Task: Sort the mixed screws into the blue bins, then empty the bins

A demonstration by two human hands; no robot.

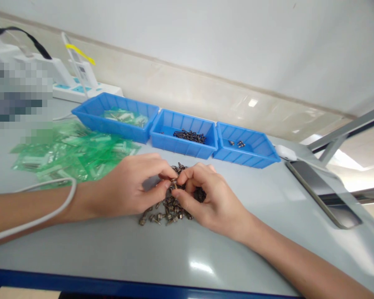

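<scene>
A pile of small dark metal screws (173, 211) lies on the grey table (137, 253). Over it, my left hand (135, 182) and my right hand (205, 193) meet, thumbs and forefingers pinched on one small screw (174, 183) between them. Behind stand three blue bins: the left bin (118, 126) holds green-tinted packets, the middle bin (182, 145) holds dark screws, and the right bin (244, 157) holds a few small screws. Part of the pile is hidden by my hands.
Green plastic packets (77, 153) are heaped at the left. A white cable (50, 216) crosses my left forearm. A phone (322, 193) lies at the right, near a white plug-like object (286, 152). A power strip (71, 93) stands at the back left.
</scene>
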